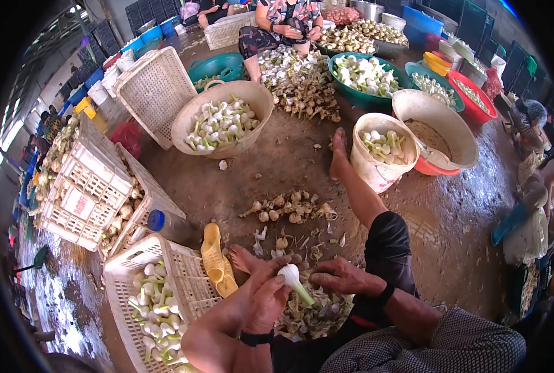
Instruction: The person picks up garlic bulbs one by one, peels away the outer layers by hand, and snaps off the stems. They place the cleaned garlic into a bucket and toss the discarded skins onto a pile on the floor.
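Observation:
A white garlic bulb (288, 273) with a green stem is gripped in my left hand (267, 301), its stem angled down to the right. My right hand (348, 276) is just to the right of the bulb, apart from it, with its fingers curled together; whatever they may hold is hidden. Beneath both hands lies a heap of papery garlic skins (314, 314). Unpeeled brown garlic bulbs (292, 207) are piled on the floor ahead of my hands. To my left, a white plastic crate (187, 273) holds cleaned garlic with green stems.
Yellow clogs (215, 255) and a blue-capped jar (171, 225) stand near the crate. Ahead are a beige basket (261, 112) and a white bucket (359, 163), both with garlic, plus a wide basin (466, 146). Stacked crates (93, 168) rise at left. Another person (283, 28) sits opposite.

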Demonstrator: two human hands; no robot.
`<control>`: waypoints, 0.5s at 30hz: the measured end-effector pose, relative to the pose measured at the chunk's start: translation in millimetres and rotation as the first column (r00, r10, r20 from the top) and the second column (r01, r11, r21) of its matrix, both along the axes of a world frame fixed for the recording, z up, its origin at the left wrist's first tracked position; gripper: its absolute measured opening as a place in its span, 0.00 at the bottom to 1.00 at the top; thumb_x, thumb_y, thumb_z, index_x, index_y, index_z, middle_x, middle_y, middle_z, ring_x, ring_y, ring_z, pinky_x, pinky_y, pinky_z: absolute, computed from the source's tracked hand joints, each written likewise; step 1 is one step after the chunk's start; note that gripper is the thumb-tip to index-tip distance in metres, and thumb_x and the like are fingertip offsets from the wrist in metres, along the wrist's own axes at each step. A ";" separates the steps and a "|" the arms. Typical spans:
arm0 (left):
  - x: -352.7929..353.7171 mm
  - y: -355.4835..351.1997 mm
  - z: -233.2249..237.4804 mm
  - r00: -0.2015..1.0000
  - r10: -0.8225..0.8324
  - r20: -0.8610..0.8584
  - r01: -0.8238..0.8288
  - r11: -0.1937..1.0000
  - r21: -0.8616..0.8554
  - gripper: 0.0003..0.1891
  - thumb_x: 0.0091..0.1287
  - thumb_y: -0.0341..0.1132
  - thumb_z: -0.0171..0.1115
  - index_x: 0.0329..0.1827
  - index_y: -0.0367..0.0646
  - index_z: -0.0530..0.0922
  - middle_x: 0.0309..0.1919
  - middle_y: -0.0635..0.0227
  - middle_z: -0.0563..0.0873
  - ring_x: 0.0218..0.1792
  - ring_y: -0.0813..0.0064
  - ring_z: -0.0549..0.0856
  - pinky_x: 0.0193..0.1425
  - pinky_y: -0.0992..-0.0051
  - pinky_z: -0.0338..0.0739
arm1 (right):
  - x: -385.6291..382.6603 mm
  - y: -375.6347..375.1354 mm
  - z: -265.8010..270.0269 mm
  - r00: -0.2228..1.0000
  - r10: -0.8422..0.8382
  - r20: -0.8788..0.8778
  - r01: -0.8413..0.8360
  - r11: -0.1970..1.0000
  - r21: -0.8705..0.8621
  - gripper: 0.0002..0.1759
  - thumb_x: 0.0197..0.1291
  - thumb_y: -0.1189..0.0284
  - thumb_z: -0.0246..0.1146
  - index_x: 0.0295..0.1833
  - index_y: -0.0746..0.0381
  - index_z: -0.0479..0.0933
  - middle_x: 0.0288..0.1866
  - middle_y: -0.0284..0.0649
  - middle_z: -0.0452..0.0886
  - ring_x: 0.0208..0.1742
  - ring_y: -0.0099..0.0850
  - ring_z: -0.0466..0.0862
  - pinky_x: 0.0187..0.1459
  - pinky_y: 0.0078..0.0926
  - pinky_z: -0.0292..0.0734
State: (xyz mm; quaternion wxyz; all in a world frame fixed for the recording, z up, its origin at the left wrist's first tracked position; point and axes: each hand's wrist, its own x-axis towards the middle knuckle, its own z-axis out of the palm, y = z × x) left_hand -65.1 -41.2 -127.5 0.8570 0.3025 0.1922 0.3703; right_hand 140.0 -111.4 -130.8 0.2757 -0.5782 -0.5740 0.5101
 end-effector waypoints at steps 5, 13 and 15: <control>1.9 -1.3 3.5 0.996 0.031 -0.078 -0.024 0.996 0.089 0.21 0.64 0.30 0.56 0.61 0.33 0.74 0.58 0.50 0.79 0.61 0.51 0.79 0.70 0.55 0.70 | -17.3 -4.2 20.7 0.945 0.066 -0.320 -0.069 0.998 0.000 0.20 0.73 0.58 0.57 0.42 0.67 0.78 0.22 0.33 0.76 0.26 0.21 0.77 0.29 0.25 0.73; 0.2 -0.3 5.5 0.999 -0.036 0.004 0.036 0.997 0.069 0.21 0.65 0.27 0.53 0.61 0.30 0.73 0.60 0.49 0.78 0.63 0.52 0.78 0.71 0.57 0.69 | -20.0 -10.9 15.4 0.886 0.004 -0.463 -0.020 0.999 -0.031 0.20 0.74 0.58 0.55 0.39 0.65 0.79 0.23 0.32 0.77 0.25 0.19 0.76 0.28 0.22 0.71; -0.7 -0.6 4.6 0.998 -0.048 0.029 0.046 0.997 0.066 0.21 0.66 0.25 0.52 0.63 0.28 0.71 0.61 0.49 0.77 0.64 0.53 0.77 0.71 0.59 0.68 | -18.9 -10.6 15.6 0.895 0.020 -0.445 -0.033 0.999 -0.022 0.20 0.74 0.59 0.55 0.39 0.65 0.79 0.23 0.32 0.77 0.25 0.19 0.76 0.28 0.22 0.71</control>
